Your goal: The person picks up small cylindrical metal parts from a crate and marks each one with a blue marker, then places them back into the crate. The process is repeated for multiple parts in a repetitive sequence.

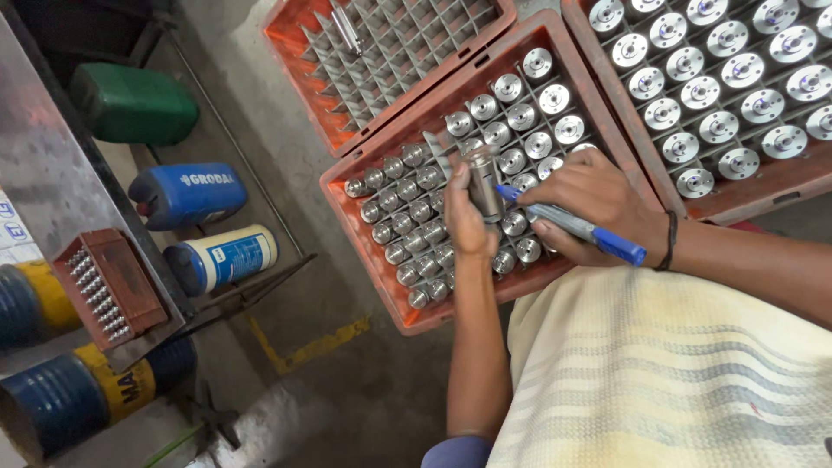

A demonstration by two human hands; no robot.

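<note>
Left hand (468,217) gripping steel cylinder (484,182), right hand (598,204) holding blue marker (572,224) beside it

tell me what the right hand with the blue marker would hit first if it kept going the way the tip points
Most likely the metal cylinder held upright in the left hand. The right hand aims the blue marker up and left, its tip right at that cylinder; whether they touch is unclear.
</note>
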